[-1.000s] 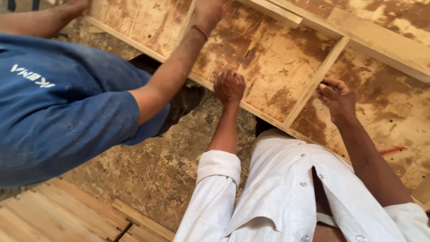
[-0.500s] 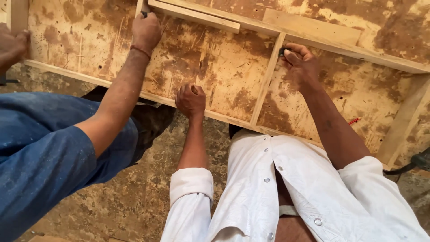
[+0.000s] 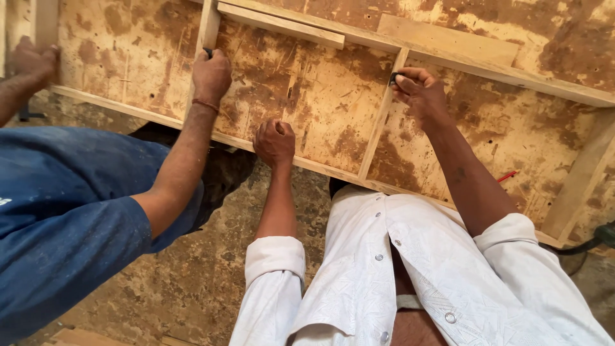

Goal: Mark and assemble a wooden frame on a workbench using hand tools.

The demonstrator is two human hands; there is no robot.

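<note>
A: Looking down at the stained, brown plywood panel with pale wooden battens (image 3: 307, 109), where does the left hand (image 3: 274, 142) sit?

B: Curled into a loose fist, knuckles up, resting on the panel just above the long batten along its near edge (image 3: 301, 163). Whether anything is inside the fist, I cannot tell.

A: And the right hand (image 3: 419, 95)?

B: Its fingers (image 3: 410, 82) are pinched together on a small dark object (image 3: 393, 79) — too small to name — pressed against the upright batten (image 3: 382, 115) that crosses the panel. The hand touches that batten at its upper part.

A: Whose arm comes in from the side?

B: A co-worker in a blue shirt (image 3: 64, 211). That person's hand (image 3: 211, 75) — a thin band at the wrist — is closed around another upright batten (image 3: 206, 25), with something dark showing at the fingertips. A second hand of theirs (image 3: 33, 61) grips the panel's far left edge.

A: Anything else nearby?

B: A thin red stick (image 3: 506, 175) lies on the panel beside the right forearm, and bare stained concrete floor (image 3: 192, 282) shows below.
</note>
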